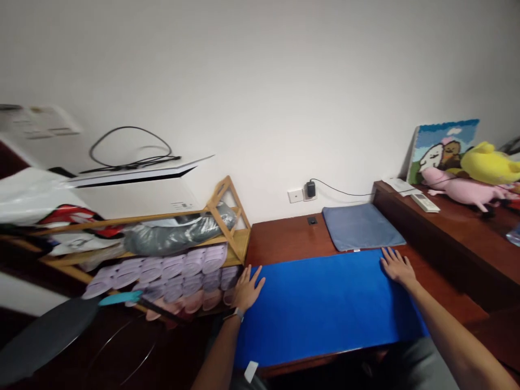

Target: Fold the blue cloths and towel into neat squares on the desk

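A bright blue cloth point(320, 309) lies spread over the reddish-brown wooden desk point(280, 238). A white tag point(251, 371) hangs at its near left corner. My left hand point(247, 290) rests on the cloth's left edge, fingers spread; a band circles that wrist. At the far right corner, my right hand point(398, 266) lies flat with its fingers apart. Both palms face down and neither hand grips anything. Just behind the cloth, close to my right hand, is a greyish-blue folded cloth or flat pad point(361, 226).
Left of the desk stands a wooden rack point(229, 216) with several lilac slippers point(174, 266) and a white box point(134, 197). A black plug point(310, 188) sits in the wall socket. On the raised right ledge are a remote point(424, 202), a pink plush toy point(463, 189) and a picture point(442, 149).
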The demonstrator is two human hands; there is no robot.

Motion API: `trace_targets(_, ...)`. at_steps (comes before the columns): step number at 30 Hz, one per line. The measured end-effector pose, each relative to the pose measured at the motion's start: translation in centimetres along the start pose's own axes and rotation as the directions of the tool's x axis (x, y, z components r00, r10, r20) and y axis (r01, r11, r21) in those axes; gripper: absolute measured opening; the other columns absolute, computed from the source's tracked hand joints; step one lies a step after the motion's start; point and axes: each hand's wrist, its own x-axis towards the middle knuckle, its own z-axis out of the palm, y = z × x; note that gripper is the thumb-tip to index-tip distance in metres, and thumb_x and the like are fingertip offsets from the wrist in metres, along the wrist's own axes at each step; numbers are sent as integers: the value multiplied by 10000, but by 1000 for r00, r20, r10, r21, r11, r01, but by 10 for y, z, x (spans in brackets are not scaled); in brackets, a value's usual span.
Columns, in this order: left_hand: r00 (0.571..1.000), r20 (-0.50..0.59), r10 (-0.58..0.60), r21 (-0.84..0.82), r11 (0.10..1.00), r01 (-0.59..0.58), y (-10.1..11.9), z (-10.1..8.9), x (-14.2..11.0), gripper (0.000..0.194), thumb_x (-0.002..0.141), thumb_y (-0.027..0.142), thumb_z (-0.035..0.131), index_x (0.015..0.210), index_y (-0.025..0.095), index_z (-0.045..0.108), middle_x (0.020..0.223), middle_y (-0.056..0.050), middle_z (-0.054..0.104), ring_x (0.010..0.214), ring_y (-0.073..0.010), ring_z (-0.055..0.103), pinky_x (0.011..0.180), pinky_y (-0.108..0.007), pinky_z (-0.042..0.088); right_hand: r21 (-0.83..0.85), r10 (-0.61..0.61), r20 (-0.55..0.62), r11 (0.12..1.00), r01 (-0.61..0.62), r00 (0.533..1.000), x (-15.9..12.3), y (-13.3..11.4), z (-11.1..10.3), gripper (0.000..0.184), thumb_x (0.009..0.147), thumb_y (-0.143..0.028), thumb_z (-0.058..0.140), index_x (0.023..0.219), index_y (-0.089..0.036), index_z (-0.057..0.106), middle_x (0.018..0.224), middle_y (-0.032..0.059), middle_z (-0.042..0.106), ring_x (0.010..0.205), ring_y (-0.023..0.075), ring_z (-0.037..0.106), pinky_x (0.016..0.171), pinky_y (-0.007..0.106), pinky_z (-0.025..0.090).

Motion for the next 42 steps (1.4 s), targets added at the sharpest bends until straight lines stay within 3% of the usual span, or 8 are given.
trace_targets(6,998,-58,8,-41,999,-10,4,3,-7,622,1058,597,380,1619,330,391,1741,-67,270,1596,-318,241,1265,-488,264,10,-348,-258,932,363,901,-50,-164,-4,622,1046,-320,249,1582,-74,447,1665,149,398,1574,287,297,1285,476,209)
trace_targets(10,999,-44,-4,-74,997,0,0,7,-5,619,1061,601,365,1624,345,374,1754,-72,226,1605,-327,207,1255,-499,277,149,-675,-180,700,698,716,-106,-302,8,646,1073,-444,257,1637,-146,356,1689,95,343,1577,262,296,1288,466,228)
trace_targets(13,999,-41,-17,-78,997,13,-3,11,-2,612,1061,603,363,1621,358,375,1756,-75,221,1601,-338,217,1244,-518,293,220,-716,-117,657,722,688,-117,-336,18,662,1081,-487,220,1645,-158,331,1696,78,323,1590,244,258,1300,478,198)
trace_targets(16,998,-54,-7,-77,997,3,-6,14,1,610,1058,605,372,1618,361,381,1754,-68,230,1595,-333,238,1251,-512,282,200,-655,-102,724,660,749,-100,-292,22,664,1076,-487,233,1647,-161,324,1696,83,316,1591,238,256,1302,488,189)
trace_targets(22,997,-80,19,-42,999,-22,-8,17,5,609,1059,591,373,1618,352,385,1742,-68,271,1590,-327,257,1251,-494,294,66,-269,-56,960,272,962,-38,-82,16,670,1052,-466,216,1656,-192,318,1703,74,313,1591,256,254,1290,505,209)
trace_targets(27,997,-77,25,2,1000,-25,-7,17,7,611,1059,583,375,1618,337,392,1731,-77,299,1587,-335,264,1248,-505,304,39,-66,-45,997,68,997,-10,24,20,744,1036,-502,133,1670,-132,257,1730,81,251,1604,262,206,1291,476,218)
trace_targets(36,999,25,24,-49,999,-23,2,-5,5,615,1065,574,362,1610,293,416,1722,-101,310,1583,-335,278,1247,-530,310,23,-31,-3,999,31,1000,-8,29,19,755,1025,-487,121,1665,-112,262,1733,98,228,1598,291,224,1278,523,222)
trace_targets(42,994,-68,90,-97,991,-96,18,-21,-21,576,1105,471,279,1620,237,390,1740,-107,256,1600,-270,239,1275,-484,277,30,-247,-278,964,266,928,-74,-89,-6,680,1058,-373,162,1595,-31,399,1661,199,374,1569,322,303,1272,543,238)
